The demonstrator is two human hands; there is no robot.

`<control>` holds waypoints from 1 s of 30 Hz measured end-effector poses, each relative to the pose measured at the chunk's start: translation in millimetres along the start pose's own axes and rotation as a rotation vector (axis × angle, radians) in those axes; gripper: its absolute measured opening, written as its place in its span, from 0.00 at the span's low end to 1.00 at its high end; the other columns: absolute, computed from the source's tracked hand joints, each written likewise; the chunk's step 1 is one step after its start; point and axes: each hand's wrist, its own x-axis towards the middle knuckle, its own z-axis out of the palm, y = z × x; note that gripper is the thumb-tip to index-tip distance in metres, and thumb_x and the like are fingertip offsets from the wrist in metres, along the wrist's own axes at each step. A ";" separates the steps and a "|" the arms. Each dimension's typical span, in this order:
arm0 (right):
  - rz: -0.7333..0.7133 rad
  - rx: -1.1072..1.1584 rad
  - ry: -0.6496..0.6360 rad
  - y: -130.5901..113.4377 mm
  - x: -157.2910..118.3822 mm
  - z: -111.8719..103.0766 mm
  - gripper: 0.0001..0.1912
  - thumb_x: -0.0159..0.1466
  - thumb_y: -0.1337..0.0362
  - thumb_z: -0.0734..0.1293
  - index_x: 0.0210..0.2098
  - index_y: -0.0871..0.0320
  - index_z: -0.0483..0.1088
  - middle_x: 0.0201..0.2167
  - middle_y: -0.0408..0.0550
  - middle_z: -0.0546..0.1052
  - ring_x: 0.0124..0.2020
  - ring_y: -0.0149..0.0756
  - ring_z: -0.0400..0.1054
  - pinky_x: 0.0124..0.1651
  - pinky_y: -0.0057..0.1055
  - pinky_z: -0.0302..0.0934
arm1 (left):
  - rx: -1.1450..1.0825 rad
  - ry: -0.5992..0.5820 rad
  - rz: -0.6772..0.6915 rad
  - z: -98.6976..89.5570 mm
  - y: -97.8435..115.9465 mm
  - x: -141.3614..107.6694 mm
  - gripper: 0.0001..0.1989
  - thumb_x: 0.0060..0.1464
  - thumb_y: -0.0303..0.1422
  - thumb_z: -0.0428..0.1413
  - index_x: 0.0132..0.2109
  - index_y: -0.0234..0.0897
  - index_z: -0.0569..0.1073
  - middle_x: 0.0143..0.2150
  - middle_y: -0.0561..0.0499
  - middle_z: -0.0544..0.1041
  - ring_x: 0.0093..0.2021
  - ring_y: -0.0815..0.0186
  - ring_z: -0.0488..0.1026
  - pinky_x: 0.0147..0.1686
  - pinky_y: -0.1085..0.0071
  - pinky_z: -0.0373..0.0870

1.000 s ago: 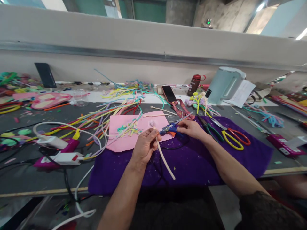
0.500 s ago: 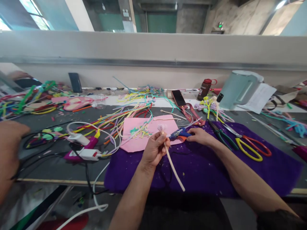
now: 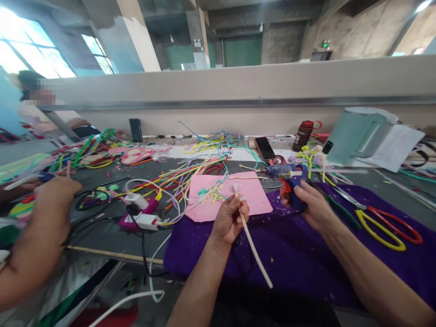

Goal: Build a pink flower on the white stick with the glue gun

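While our left hand (image 3: 230,219) pinches the cream stem (image 3: 255,253) just below its pale tuft (image 3: 235,186), our right hand (image 3: 316,205) is wrapped round the glue gun (image 3: 282,171), right of the pink sheet (image 3: 200,212). Key relation: nozzle points left, by the sheet's far right corner; tuft sits over the sheet's right part, nearer us and left of the nozzle, the two apart. We log the stem's long axis as slanting from the tuft toward us and rightward, past the sheet's near edge, over the purple cloth (image 3: 190,250). Left hand is nearer the sheet, thumb and forefinger closed on the stem, other fingers curled. Right fingers are closed round the grip; trigger pressure we can't tell.

Counts: one glue gun, one held stem, two loose cream stems (image 3: 254,177) at the sheet's far right edge; right of it, one scissors (image 3: 384,222) and one pliers (image 3: 342,211); beyond and right, one bottle (image 3: 301,139), one jug (image 3: 354,136); left, one power strip (image 3: 126,221). Chips (image 3: 211,193) on the sheet: too small to count. One co-worker's arm (image 3: 47,227), well left.
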 end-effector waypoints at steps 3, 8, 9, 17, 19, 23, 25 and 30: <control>-0.016 -0.082 -0.088 -2.8 -8.2 6.1 0.11 0.55 0.60 0.65 0.36 0.59 0.67 0.30 0.50 0.75 0.24 0.33 0.67 0.28 0.31 0.60 | 0.051 0.048 0.007 -0.2 -0.8 1.0 0.13 0.42 0.36 0.60 0.27 0.33 0.65 0.18 0.58 0.66 0.12 0.81 0.55 0.11 0.84 0.50; -0.080 -0.208 -0.139 -8.3 -16.6 10.6 0.12 0.56 0.62 0.64 0.40 0.58 0.66 0.31 0.48 0.75 0.17 0.29 0.63 0.22 0.29 0.57 | 0.215 0.224 0.014 1.8 -2.6 4.6 0.13 0.44 0.38 0.59 0.28 0.33 0.65 0.20 0.57 0.68 0.12 0.81 0.56 0.10 0.84 0.49; -0.101 -0.247 -0.135 -9.5 -17.6 11.0 0.12 0.56 0.62 0.64 0.40 0.57 0.66 0.30 0.48 0.75 0.17 0.29 0.63 0.23 0.29 0.58 | 0.245 0.242 0.026 2.2 -3.1 5.2 0.13 0.44 0.38 0.59 0.28 0.33 0.65 0.20 0.57 0.69 0.12 0.81 0.56 0.10 0.83 0.49; -0.195 -0.576 -0.094 -7.0 -28.6 17.6 0.12 0.57 0.62 0.63 0.40 0.57 0.69 0.33 0.49 0.75 0.21 0.31 0.64 0.25 0.29 0.60 | 0.416 0.292 0.084 2.8 -5.6 5.4 0.15 0.42 0.41 0.59 0.26 0.32 0.66 0.20 0.55 0.70 0.12 0.79 0.58 0.11 0.80 0.50; -0.200 -0.579 -0.097 -2.5 -29.9 17.9 0.14 0.58 0.61 0.63 0.43 0.57 0.67 0.32 0.48 0.75 0.20 0.30 0.64 0.24 0.28 0.59 | 0.436 0.295 0.079 3.3 -5.6 5.5 0.15 0.42 0.41 0.59 0.26 0.32 0.66 0.20 0.55 0.71 0.12 0.79 0.58 0.11 0.80 0.50; -0.225 -0.656 -0.099 0.3 -29.8 16.8 0.12 0.59 0.60 0.62 0.41 0.57 0.68 0.32 0.48 0.75 0.22 0.31 0.65 0.25 0.28 0.59 | 0.463 0.294 0.086 3.3 -6.2 5.9 0.15 0.43 0.41 0.58 0.25 0.32 0.66 0.19 0.54 0.70 0.12 0.79 0.58 0.11 0.80 0.50; -0.247 -0.712 -0.090 -0.6 -29.4 16.3 0.10 0.59 0.60 0.61 0.38 0.57 0.69 0.29 0.48 0.75 0.23 0.31 0.65 0.26 0.28 0.59 | 0.467 0.282 0.098 2.7 -6.7 6.0 0.15 0.44 0.41 0.58 0.25 0.32 0.66 0.20 0.54 0.71 0.12 0.79 0.58 0.11 0.80 0.50; -0.274 -0.826 -0.087 0.2 -29.2 15.2 0.12 0.60 0.57 0.59 0.39 0.56 0.68 0.27 0.47 0.74 0.23 0.33 0.65 0.25 0.28 0.58 | 0.466 0.269 0.111 1.7 -7.4 6.1 0.13 0.46 0.39 0.57 0.26 0.32 0.66 0.21 0.54 0.71 0.13 0.79 0.59 0.11 0.81 0.51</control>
